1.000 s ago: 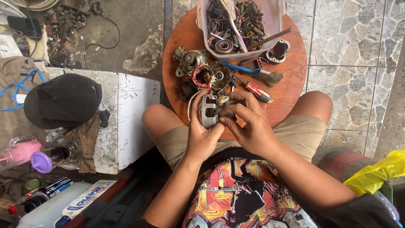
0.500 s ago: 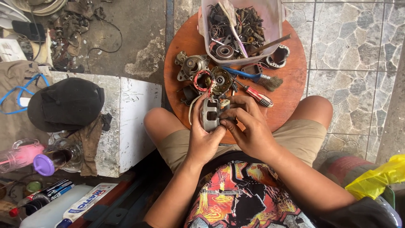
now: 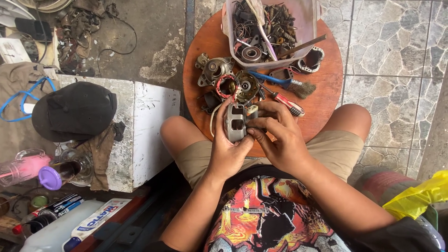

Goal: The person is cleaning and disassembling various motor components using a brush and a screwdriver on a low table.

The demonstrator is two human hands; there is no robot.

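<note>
Risk noted: motor housing (image 3: 235, 122) was held over the round table (image 3: 326, 88) edge above the lap, left hand (image 3: 227, 151) wrapped around it, right hand (image 3: 280, 140) fingers pinched on a small part at its side, which could slip and drop.

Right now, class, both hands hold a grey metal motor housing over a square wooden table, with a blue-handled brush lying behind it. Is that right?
Not quite: the head view shows the wooden table is round, not square. Both hands, left hand and right hand, do hold the grey metal motor housing, with the blue-handled brush behind.
</note>
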